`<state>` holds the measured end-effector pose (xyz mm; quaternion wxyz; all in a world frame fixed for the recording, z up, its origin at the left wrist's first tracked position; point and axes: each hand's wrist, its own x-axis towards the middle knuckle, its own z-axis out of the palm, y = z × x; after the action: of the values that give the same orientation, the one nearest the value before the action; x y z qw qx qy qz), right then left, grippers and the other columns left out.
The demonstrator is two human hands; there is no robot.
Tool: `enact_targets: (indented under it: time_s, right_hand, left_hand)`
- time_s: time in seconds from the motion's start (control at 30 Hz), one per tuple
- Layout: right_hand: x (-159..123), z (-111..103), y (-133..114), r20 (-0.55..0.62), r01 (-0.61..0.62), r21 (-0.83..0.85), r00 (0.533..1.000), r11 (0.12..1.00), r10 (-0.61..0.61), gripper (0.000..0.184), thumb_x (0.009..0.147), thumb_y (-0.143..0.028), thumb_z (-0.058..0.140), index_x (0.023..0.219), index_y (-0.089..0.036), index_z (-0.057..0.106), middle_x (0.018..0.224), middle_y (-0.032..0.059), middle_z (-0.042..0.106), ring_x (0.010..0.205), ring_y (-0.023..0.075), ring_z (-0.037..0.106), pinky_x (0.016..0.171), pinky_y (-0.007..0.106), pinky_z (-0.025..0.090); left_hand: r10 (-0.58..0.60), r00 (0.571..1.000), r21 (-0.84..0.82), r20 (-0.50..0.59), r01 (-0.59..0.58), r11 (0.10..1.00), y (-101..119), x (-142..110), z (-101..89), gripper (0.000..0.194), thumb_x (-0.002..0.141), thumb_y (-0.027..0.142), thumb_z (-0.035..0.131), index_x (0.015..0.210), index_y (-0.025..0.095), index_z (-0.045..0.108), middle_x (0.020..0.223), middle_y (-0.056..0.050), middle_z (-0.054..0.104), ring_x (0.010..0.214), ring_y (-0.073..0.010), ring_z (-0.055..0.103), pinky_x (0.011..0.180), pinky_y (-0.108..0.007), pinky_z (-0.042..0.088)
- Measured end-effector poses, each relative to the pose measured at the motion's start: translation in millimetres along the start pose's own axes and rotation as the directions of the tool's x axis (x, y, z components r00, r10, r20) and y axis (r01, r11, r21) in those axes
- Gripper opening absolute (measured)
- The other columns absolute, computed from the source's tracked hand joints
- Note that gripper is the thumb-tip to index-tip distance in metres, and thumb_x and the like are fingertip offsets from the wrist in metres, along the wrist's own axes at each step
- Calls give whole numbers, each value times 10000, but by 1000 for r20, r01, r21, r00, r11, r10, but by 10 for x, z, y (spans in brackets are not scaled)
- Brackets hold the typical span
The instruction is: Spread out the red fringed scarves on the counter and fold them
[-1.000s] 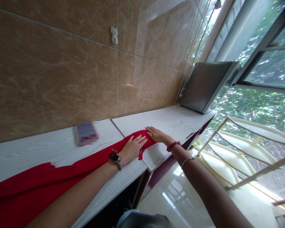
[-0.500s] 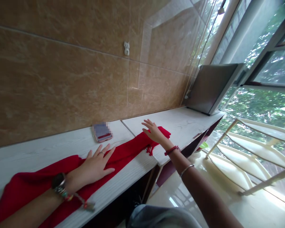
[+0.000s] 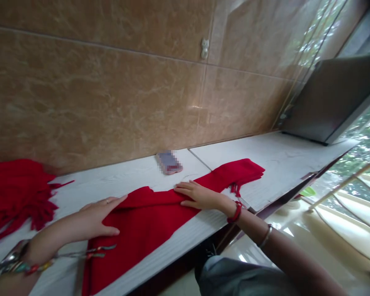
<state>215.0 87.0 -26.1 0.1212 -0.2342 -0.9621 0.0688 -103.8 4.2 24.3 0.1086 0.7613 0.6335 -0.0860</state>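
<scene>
A long red scarf (image 3: pixel 151 226) lies folded lengthwise along the white cabinet top, its narrower far end reaching right with some fringe hanging at the front edge. On its left part rests my left hand (image 3: pixel 98 216), thumb and fingers apart at the cloth's edge, holding nothing. My right hand (image 3: pixel 202 196) lies flat over the scarf's middle, fingers stretched out. To the left, beyond my left wrist, is a second red fringed cloth (image 3: pixel 15 185), bunched up and partly cut off by the frame.
A phone (image 3: pixel 170 162) lies near the brown tiled wall (image 3: pixel 111 94), behind the scarf. A grey boxy appliance (image 3: pixel 329 98) stands at the cabinet top's (image 3: pixel 283 160) far right end. Cream shelving (image 3: pixel 342 187) stands on the floor at right.
The view has turned left, bringing the second red cloth in. My right hand has come down and back onto the scarf's middle. My left hand has shifted to the scarf's left edge.
</scene>
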Motion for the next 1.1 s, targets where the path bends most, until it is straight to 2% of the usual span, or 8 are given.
enact_targets:
  time_s: [0.17, 0.3, 0.4, 0.5, 0.7, 0.87, 1.0, 1.1]
  right_hand:
    - [-71, 102, 18, -40, -43, -11, 998, 999, 42, 463, 900, -360, 371, 1323, -171, 376, 1347, 121, 410, 1251, 222, 336, 1045, 446, 232]
    - [-74, 128, 41, -88, -31, -20, 996, 999, 29, 397, 911, -271, 346, 1292, -193, 423, 1331, 106, 434, 1231, 212, 368, 1028, 447, 277]
    - [-91, 154, 70, -118, -13, -31, 993, 999, 9, 381, 905, -218, 344, 1271, -199, 449, 1317, 106, 449, 1222, 206, 383, 1012, 435, 316]
    - [-110, 189, 105, -148, 5, -32, 989, 999, -10, 381, 893, -191, 356, 1259, -197, 460, 1295, 108, 473, 1214, 207, 397, 1002, 439, 337]
    - [-120, 213, 125, -208, 27, -24, 978, 999, -31, 373, 884, -184, 376, 1244, -196, 473, 1236, 102, 532, 1184, 206, 437, 991, 432, 361]
    - [-130, 212, 117, -214, 48, -14, 976, 999, -50, 367, 882, -186, 386, 1236, -178, 484, 1237, 109, 530, 1177, 208, 443, 978, 406, 385]
    - [-137, 228, 135, -203, 53, 4, 978, 999, -51, 366, 888, -195, 378, 1238, -198, 485, 1252, 97, 519, 1185, 202, 436, 983, 397, 383]
    - [-135, 234, 148, -194, 54, 2, 980, 999, -53, 352, 892, -198, 369, 1216, -185, 508, 1244, 108, 525, 1181, 209, 441, 979, 404, 387]
  left_hand:
    - [55, 998, -146, -43, -61, 987, -332, -20, -96, 411, 656, 372, 533, 1012, 180, 606, 1058, -53, 633, 976, -237, 562, 858, -289, 416]
    - [89, 980, -332, -177, -144, 932, -427, -2, -221, 322, 749, 475, 465, 743, 176, 583, 775, -4, 636, 771, -183, 573, 711, -243, 446]
    - [72, 953, -483, -294, -214, 849, -485, 17, -180, 353, 801, 479, 403, 815, 168, 571, 839, -16, 625, 821, -171, 563, 743, -233, 444]
    - [136, 958, -471, -251, -244, 848, -554, 60, -72, 341, 815, 415, 382, 963, 175, 573, 1041, -38, 609, 994, -175, 532, 882, -254, 393]
    - [89, 995, -409, -51, -102, 907, -587, 42, -21, 482, 658, 261, 448, 1125, 165, 518, 1205, -65, 548, 1088, -197, 494, 941, -289, 361]
    - [72, 991, -449, 109, -16, 893, -503, 34, -26, 421, 562, 252, 508, 967, 166, 581, 918, -17, 658, 857, -203, 584, 769, -278, 455]
    - [-12, 993, -385, 117, 56, 921, -520, -41, -139, 273, 544, 235, 472, 769, 155, 604, 773, -17, 646, 750, -199, 579, 689, -275, 464]
    - [-239, 971, -351, -1, 223, 909, -738, -331, -347, 329, 586, 280, 476, 861, 149, 601, 734, -23, 636, 671, -190, 567, 622, -277, 467]
